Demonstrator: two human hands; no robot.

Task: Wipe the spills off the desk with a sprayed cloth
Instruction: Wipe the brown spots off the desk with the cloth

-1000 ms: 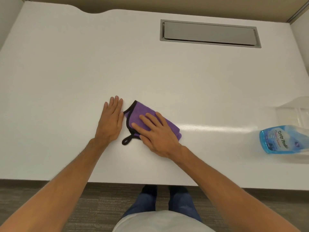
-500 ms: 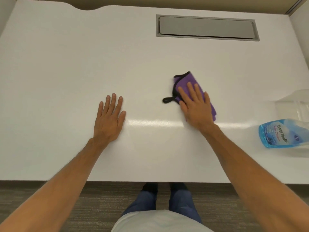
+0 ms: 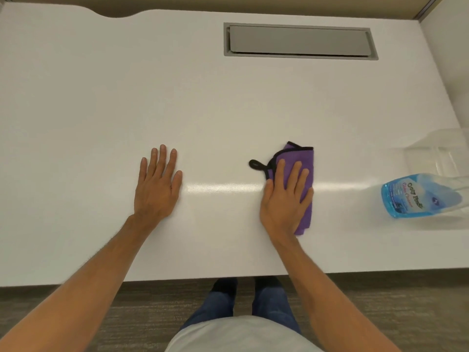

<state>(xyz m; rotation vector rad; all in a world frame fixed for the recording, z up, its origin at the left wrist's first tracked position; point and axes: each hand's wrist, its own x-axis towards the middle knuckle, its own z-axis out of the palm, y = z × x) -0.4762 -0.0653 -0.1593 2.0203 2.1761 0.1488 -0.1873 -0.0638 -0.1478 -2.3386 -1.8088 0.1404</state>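
Observation:
A folded purple cloth (image 3: 302, 158) with black trim and a black loop lies on the white desk (image 3: 228, 110), right of centre. My right hand (image 3: 286, 199) presses flat on the cloth, fingers spread, covering its lower left part. My left hand (image 3: 158, 185) rests palm down on the bare desk to the left, fingers apart, holding nothing. A blue spray bottle (image 3: 416, 195) of glass cleaner lies on its side at the far right. No spill shows on the surface.
A grey cable hatch (image 3: 299, 41) is set into the desk at the back. A clear plastic holder (image 3: 441, 151) stands at the right edge behind the bottle. The desk's front edge runs just above my legs and the carpet.
My right hand slid the cloth from beside my left hand out to the right and back, then pulled it nearer to me. My left hand stayed flat in place.

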